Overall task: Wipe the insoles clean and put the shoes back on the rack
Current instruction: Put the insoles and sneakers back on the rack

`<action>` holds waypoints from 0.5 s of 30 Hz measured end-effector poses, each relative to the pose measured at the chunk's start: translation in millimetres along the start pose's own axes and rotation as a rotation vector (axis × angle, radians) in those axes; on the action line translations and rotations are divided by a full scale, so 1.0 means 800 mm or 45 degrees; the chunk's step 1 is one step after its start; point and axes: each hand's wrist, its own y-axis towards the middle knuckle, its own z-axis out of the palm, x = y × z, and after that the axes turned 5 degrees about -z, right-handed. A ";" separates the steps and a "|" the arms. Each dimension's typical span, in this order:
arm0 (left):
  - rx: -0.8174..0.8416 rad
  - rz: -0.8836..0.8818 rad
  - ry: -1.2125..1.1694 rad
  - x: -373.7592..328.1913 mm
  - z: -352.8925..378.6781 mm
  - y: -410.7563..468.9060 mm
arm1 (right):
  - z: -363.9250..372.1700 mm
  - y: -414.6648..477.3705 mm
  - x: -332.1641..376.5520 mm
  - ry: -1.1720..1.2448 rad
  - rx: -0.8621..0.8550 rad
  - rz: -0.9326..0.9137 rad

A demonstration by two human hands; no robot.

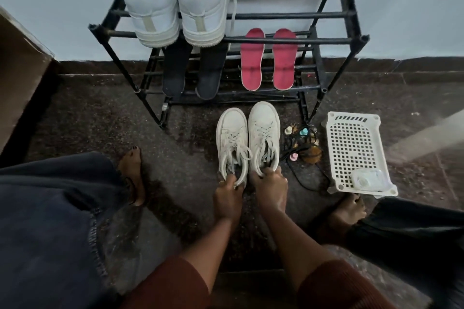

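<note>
head view: left hand (227,195) grips the heel of the left cream shoe (231,138), right hand (271,189) the right cream shoe (264,130), both on the floor (100,123) before the rack (288,40); step judged: shoe return; next move: lift pair onto a shelf.

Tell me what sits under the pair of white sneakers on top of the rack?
Two dark insoles lie on a lower shelf of the rack beneath the white sneakers. Their far ends are hidden by the soles.

Sneakers (263,128) on floor (190,138) before rack (288,40), basket (351,140) at right
</note>
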 end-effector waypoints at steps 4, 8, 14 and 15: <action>-0.064 0.083 -0.058 -0.015 -0.020 -0.026 | -0.031 -0.026 0.008 -0.060 -0.067 -0.057; -0.089 0.195 -0.080 -0.044 -0.045 -0.047 | -0.066 -0.046 0.021 -0.060 -0.171 -0.104; -0.214 0.432 -0.181 -0.112 -0.092 -0.057 | -0.132 -0.052 0.054 -0.177 -0.402 -0.286; -0.242 0.486 -0.199 -0.123 -0.100 -0.056 | -0.144 -0.050 0.062 -0.190 -0.441 -0.315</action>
